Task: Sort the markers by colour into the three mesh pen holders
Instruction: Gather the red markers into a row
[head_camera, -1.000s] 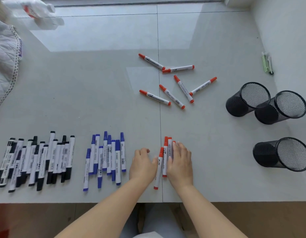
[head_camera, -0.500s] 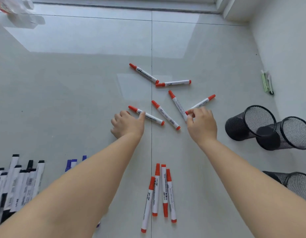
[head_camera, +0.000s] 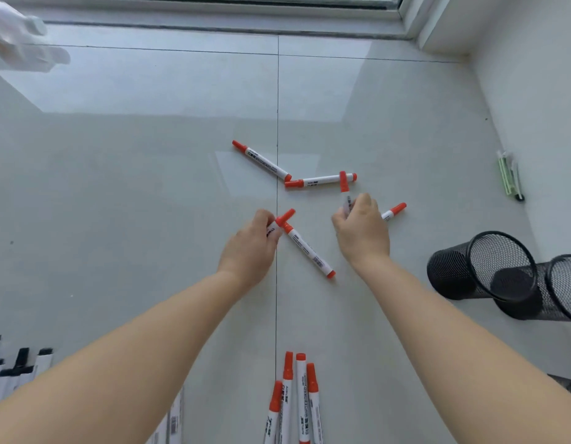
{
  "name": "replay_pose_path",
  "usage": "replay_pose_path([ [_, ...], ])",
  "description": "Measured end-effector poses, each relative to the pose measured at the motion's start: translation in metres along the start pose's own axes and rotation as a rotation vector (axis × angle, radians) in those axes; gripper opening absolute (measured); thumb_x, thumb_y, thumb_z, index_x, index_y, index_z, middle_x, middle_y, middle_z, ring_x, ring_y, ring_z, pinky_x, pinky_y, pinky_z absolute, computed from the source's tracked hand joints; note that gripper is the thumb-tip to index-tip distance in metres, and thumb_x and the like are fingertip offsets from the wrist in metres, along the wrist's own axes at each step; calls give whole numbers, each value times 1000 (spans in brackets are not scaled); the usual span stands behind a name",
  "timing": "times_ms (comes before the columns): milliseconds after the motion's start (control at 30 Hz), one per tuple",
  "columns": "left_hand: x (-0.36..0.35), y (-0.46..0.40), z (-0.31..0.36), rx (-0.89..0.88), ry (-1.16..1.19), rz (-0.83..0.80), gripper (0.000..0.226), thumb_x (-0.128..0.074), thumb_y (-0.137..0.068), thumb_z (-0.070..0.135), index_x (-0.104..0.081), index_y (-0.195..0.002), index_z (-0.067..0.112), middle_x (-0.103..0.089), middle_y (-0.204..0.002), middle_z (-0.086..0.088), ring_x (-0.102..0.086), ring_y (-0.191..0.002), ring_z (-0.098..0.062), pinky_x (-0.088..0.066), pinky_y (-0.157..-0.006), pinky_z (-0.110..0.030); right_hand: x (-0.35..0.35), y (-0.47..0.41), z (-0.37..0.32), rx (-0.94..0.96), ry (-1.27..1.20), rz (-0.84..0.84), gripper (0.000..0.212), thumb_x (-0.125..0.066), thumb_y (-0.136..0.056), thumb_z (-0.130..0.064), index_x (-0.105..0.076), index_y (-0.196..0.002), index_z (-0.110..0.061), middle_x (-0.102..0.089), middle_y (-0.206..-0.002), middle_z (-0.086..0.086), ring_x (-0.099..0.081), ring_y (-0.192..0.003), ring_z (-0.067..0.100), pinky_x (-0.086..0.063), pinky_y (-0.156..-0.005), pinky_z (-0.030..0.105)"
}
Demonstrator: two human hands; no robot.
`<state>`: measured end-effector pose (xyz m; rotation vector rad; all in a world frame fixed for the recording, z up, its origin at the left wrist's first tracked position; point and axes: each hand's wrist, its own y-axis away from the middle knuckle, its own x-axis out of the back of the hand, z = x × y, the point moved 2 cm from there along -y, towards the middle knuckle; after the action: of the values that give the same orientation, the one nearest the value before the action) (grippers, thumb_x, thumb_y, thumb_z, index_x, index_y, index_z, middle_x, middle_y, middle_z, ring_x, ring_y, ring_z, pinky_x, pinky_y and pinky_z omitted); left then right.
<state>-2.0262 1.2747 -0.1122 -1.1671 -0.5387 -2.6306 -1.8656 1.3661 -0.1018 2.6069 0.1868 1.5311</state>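
Nearest, bottom edge: 4 red-capped whiteboard markers (head_camera: pixel 299 402) laid side by side, caps pointing away. Bottom left: black-capped markers (head_camera: pixel 19 363), only part in frame, count unclear.

Mid floor: L hand (head_camera: pixel 249 248) curled round 1 red marker (head_camera: pixel 284 217), cap sticking out past the fingers. Just beside it, 1 loose red marker (head_camera: pixel 309 250) lies diagonal on the tile, its cap touching the held one. R hand (head_camera: pixel 362 233) pinches 1 red marker upright (head_camera: pixel 343 182), cap up. Another red marker (head_camera: pixel 394 211) pokes out from behind the R hand; whether it's held, can't tell.

Right: 2 black mesh pen holders (head_camera: pixel 489 267) on their sides, touching, mouths toward camera; a 3rd barely visible at the frame edge.

Farther: 2 more red markers (head_camera: pixel 261 160) (head_camera: pixel 319 180), ends meeting in a shallow V. Far right by the wall: small green item (head_camera: pixel 506 177), unidentified.
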Motion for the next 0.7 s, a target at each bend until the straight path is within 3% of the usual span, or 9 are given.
replay_pose_path([
  [100,-4,-11,13,-312,-223,-125,33,-52,-90,40,-47,-117,23,-51,-107,2,-53,-93,-23,-34,-68,-28,19,-15,22,-133,-100,86,21,-37,-90,-12,-41,-108,0,-58,-105,25,-55,-93,40,-34,-66,36],
  [167,-9,-18,18,-450,-397,-209,47,-59,-82,50,-47,-122,30,-43,-117,5,-46,-105,-16,-37,-73,-26,25,-22,37,-233,-65,73,28,-41,-90,-21,-39,-111,-2,-57,-110,24,-55,-97,41,-40,-72,39],
  [267,-17,-26,17,-579,-579,-235,46,-56,-82,54,-50,-120,29,-41,-122,4,-36,-112,-15,-30,-71,-23,21,-23,52,-370,26,-26,42,-51,-86,-30,-40,-115,-2,-56,-116,20,-55,-101,39,-41,-74,36],
  [367,-22,-29,13,-618,-663,-200,43,-45,-89,53,-51,-116,21,-51,-115,2,-40,-109,-17,-27,-71,-22,13,-21,58,-407,39,-55,35,-49,-84,-25,-50,-108,1,-58,-108,18,-57,-94,36,-40,-70,34],
  [433,-15,-32,7,-510,-615,-160,36,-42,-91,51,-49,-106,19,-55,-104,0,-47,-102,-19,-29,-69,-25,13,-21,55,-398,-4,-32,30,-47,-83,-24,-52,-100,1,-58,-98,17,-54,-82,34,-39,-65,33],
  [567,10,-53,-2,-54,-200,78,25,-47,-90,41,-35,-88,19,-50,-77,0,-47,-71,-29,-31,-61,-33,13,-29,32,-202,-166,62,22,-48,-83,-22,-50,-94,-2,-52,-78,10,-50,-71,31,-39,-60,33],
  [633,22,-73,-2,112,-68,208,23,-47,-90,39,-39,-91,18,-50,-75,1,-46,-72,-28,-31,-62,-32,10,-38,17,-131,-237,52,19,-49,-83,-19,-49,-95,-4,-52,-77,9,-52,-70,32,-43,-59,33],
  [700,32,-92,0,152,-47,248,23,-46,-91,38,-44,-100,18,-52,-81,1,-46,-78,-27,-32,-65,-32,3,-47,3,-23,-205,8,13,-49,-85,-20,-45,-92,-10,-50,-71,6,-50,-69,32,-39,-54,32],
])
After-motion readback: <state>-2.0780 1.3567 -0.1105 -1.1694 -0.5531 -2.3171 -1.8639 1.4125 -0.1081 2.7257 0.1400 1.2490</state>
